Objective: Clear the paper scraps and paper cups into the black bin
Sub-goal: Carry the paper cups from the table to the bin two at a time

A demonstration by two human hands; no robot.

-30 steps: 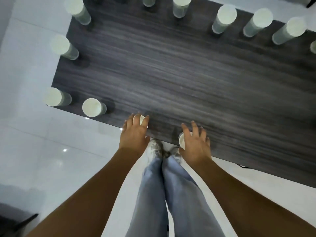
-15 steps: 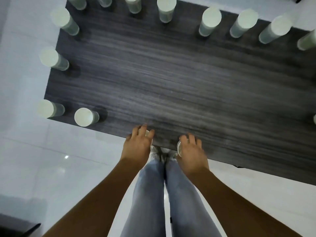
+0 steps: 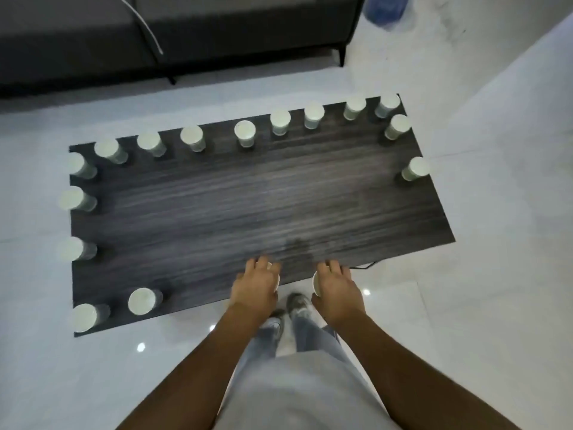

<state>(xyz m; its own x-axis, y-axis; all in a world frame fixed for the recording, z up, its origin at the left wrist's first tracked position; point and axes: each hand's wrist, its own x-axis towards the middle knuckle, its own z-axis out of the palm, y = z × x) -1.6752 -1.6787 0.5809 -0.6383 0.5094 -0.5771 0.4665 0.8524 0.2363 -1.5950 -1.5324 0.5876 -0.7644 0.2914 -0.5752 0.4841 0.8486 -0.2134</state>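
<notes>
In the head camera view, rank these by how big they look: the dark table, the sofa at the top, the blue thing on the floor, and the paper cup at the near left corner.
1. Dark table
2. Sofa, partly cropped and farther off, so unsure against the table
3. Blue thing, cropped by the frame's edge
4. Paper cup

Looks like a living room or lounge to me. There's a low dark wood-grain bench (image 3: 248,206) sitting on glossy white floor tiles (image 3: 496,274), and just behind the bench a dark grey sofa (image 3: 217,32) on thin black legs. Coffee-table setup basically.
</notes>
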